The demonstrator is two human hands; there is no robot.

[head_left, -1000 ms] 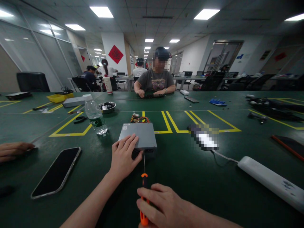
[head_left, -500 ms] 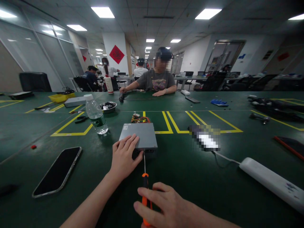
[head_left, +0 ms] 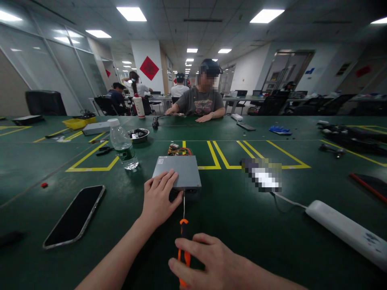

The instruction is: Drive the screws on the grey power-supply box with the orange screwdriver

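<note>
A grey metal box (head_left: 181, 171) with coloured wires at its far end lies on the green table (head_left: 229, 217). My left hand (head_left: 159, 199) rests on its near left corner, fingers curled over the top and front edge. My right hand (head_left: 208, 266) grips the orange and black handle of a screwdriver (head_left: 183, 229). The thin shaft points away from me and its tip meets the box's near face.
A black phone (head_left: 75, 215) lies at the left and a water bottle (head_left: 122, 145) stands behind it. A white power strip (head_left: 344, 231) with a cable runs along the right. Across the table sits a person (head_left: 199, 102), hands on the table. A metal bowl (head_left: 137, 135) and yellow floor-tape markings lie beyond.
A hand that lay at the far left edge has gone; a small red item shows there. The person opposite moved an arm outward. My own hands barely shifted.
</note>
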